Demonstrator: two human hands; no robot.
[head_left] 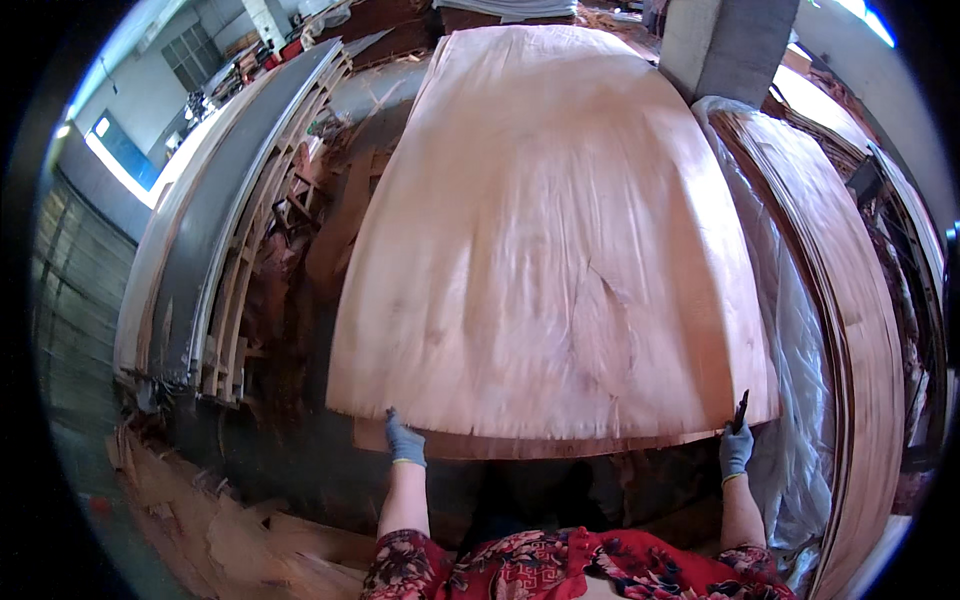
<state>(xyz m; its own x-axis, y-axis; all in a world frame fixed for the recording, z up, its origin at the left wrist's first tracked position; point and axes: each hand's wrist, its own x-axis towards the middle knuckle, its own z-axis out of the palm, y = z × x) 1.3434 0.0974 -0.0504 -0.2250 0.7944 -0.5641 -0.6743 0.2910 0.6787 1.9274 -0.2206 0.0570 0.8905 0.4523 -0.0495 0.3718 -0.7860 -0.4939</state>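
Note:
A large, pale tan wood veneer sheet point(500, 260) stretches away from me, with another layer showing beneath its near edge. A leaf-shaped split or patch point(603, 335) marks its surface right of the middle. My left hand point(406, 441), in a grey glove, is closed on the near edge toward the left, thumb on top. At the near right corner my right hand point(737, 450), also gloved, is closed with a dark slim tool point(741, 408) sticking up from it over the sheet. Its fingers are at the sheet's edge; whether they pinch it is unclear.
Clear plastic film point(795, 400) hangs beside a veneer stack point(850, 290) on my right. A long stack with a grey top point(195, 260) and slatted wooden side stands left. Broken veneer scraps point(240, 520) lie lower left. A concrete pillar point(722, 50) rises at the far right.

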